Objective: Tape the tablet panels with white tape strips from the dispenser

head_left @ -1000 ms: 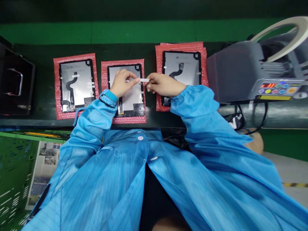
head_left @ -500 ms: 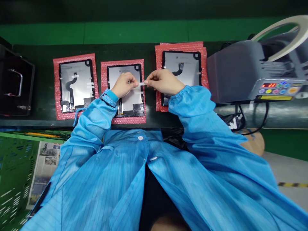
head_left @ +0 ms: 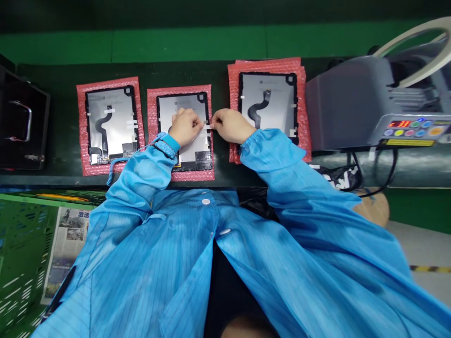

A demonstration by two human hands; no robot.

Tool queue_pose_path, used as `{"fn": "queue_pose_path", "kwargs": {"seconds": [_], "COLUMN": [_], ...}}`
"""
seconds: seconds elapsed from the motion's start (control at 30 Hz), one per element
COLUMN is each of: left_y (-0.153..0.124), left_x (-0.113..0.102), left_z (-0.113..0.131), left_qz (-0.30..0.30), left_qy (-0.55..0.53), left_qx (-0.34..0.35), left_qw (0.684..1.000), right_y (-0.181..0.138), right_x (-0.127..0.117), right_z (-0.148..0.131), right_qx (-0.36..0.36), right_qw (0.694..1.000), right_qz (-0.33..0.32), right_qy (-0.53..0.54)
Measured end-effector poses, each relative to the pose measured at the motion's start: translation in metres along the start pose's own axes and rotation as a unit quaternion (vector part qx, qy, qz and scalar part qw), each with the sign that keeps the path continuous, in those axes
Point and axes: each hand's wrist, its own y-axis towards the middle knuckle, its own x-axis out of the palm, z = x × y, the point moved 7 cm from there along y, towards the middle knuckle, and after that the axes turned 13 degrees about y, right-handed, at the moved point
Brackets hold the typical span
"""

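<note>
Three grey tablet panels lie on red bubble-wrap sheets on the dark bench. Over the middle panel (head_left: 186,150) my left hand (head_left: 185,126) is closed, pinching one end of a short white tape strip (head_left: 208,126). My right hand (head_left: 227,126) pinches the strip's other end at the panel's right edge. The strip sits low, against or just above the black frame; I cannot tell if it touches. The left panel (head_left: 111,124) and the right panel (head_left: 269,103) each show a dark flex cable and small white tape pieces.
A grey tape dispenser machine (head_left: 348,101) with a red digit display and coloured buttons stands at the right. At the far left stands a black box (head_left: 21,124) with a metal handle. A green crate (head_left: 21,253) lined with newspaper sits below the bench at lower left.
Both hands have come down and closer together, bringing the tape strip from above the middle panel to its right edge. The right hand moved left, uncovering the right panel.
</note>
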Motion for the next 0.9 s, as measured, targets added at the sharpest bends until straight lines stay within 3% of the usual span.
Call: {"fn": "queue_pose_path", "kwargs": {"seconds": [0.7, 0.9], "left_y": [-0.009, -0.007], "left_x": [-0.001, 0.002], "left_z": [0.012, 0.011], "left_qz": [-0.04, -0.025], "left_qy": [0.074, 0.074], "left_qx": [0.021, 0.013], "left_qw": [0.996, 0.997], "right_y": [0.002, 0.003], "right_x": [0.012, 0.007], "right_z": [-0.003, -0.003], "right_qx": [-0.007, 0.036], "right_qw": [0.998, 0.997], "right_qz": [-0.016, -0.021], "right_qy": [-0.066, -0.069]}}
